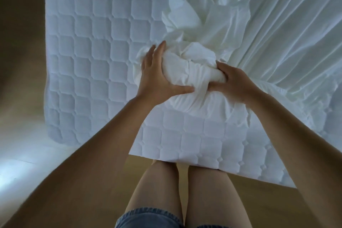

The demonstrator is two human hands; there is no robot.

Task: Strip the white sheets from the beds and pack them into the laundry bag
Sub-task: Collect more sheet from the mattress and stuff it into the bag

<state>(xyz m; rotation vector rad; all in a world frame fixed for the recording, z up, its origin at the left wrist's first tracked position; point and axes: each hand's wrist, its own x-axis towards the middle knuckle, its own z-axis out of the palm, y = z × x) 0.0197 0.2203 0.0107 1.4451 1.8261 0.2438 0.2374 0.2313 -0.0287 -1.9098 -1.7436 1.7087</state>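
Clenching crumpled white sheet [187,69] on quilted mattress [92,42], right hand [233,83] curls (left hand [157,80] presses it, fingers [159,51] straight).

Bedroom, this one: bare quilted mattress [88,42] left of the left hand [157,77], rumpled sheet [277,33] beyond the right hand [233,83], wood floor [20,79] further left.

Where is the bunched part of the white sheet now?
Head view, centre: the bunched white sheet lies on the quilted mattress, between the left hand pressing it and the right hand gripping it.
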